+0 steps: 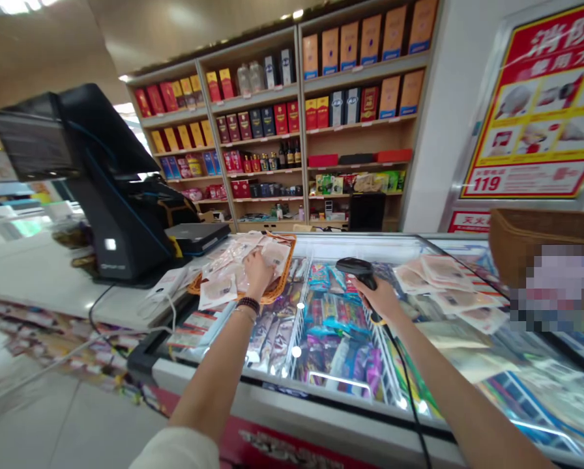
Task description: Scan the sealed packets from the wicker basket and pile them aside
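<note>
1. Flat packets [219, 291] lie heaped in an orange wicker basket [286, 270], directly under the left hand [259, 270]; some overlap the rim.
2. Left arm: it reaches forward from a pale sleeve [179, 449], with a dark beaded bracelet [248, 303] at the wrist. The hand is palm down, its fingers bent onto the heap; I cannot tell whether they are closed on a packet or only touching it.
3. Right arm: it slants in from the lower right, bare. The right hand [377, 296] is wrapped around the handle of a black scanner [354, 266], whose head points toward the left, above the glass top. A black cord [407, 384] trails down from it toward the near edge.
4. Basket and scanner are well apart; the basket rests at the left end of the chest freezer [199, 374]. More flat packets [441, 273] are spread on the glass, to the right of the scanner.
5. Writing: the red and yellow poster [531, 159] at right shows 消防, 使用方 and the number 119. White lettering on the freezer's red front panel [277, 449] and the mark at the foot of the black terminal [120, 228] are too blurred to read.
</note>
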Demonstrator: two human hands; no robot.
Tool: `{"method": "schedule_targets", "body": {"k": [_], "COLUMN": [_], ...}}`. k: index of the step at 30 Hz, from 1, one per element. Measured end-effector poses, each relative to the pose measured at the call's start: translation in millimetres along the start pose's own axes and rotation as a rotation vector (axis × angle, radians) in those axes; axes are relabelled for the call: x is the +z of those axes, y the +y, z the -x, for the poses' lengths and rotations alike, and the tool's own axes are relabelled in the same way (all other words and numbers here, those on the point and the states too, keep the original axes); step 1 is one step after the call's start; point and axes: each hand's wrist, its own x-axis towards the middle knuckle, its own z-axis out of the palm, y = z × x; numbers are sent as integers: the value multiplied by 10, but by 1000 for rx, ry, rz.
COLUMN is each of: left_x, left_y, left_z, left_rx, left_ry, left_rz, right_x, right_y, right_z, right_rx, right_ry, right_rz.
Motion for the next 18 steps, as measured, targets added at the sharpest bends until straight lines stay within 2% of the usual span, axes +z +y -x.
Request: {"method": "schedule_targets", "body": {"k": [3, 9, 13, 18], "left_x": [7, -99, -143, -155], "left_y": [11, 73, 145, 334], "left_z": [8, 35, 66, 46], "left_rx": [-51, -80, -58, -13], "left_ry": [-18, -64, -65, 7], "left_rz": [-10, 146, 227, 336], "right_x": [-22, -65, -64, -89], "right_y": [3, -21, -5, 64], "right_z": [28, 57, 63, 51], "right_rx": [30, 65, 71, 87], "right_ry": [9, 69, 75, 77], "right_rz": [-51, -130, -145, -162]}}
